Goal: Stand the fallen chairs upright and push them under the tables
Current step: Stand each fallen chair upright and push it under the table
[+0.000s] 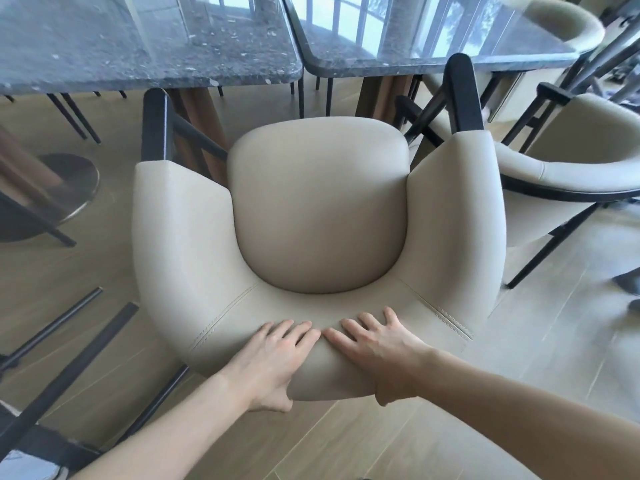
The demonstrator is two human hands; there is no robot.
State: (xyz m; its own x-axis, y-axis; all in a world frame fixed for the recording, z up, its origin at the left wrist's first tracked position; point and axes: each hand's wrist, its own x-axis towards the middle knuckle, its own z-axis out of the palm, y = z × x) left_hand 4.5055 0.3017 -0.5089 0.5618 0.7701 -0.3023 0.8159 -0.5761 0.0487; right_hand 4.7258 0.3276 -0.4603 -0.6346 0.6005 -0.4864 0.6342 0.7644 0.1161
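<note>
A beige armchair with black arm ends stands upright right in front of me, its open side facing the gap between two dark stone tables. My left hand and my right hand both grip the top of its curved backrest, fingers laid over the top and thumbs under the rear edge. The left table and the right table stand just beyond the chair's arms.
Another beige chair stands close on the right, tucked partly under the right table. A third chair is at the far right corner. Black chair legs lie across the wooden floor at lower left. A round table base sits at left.
</note>
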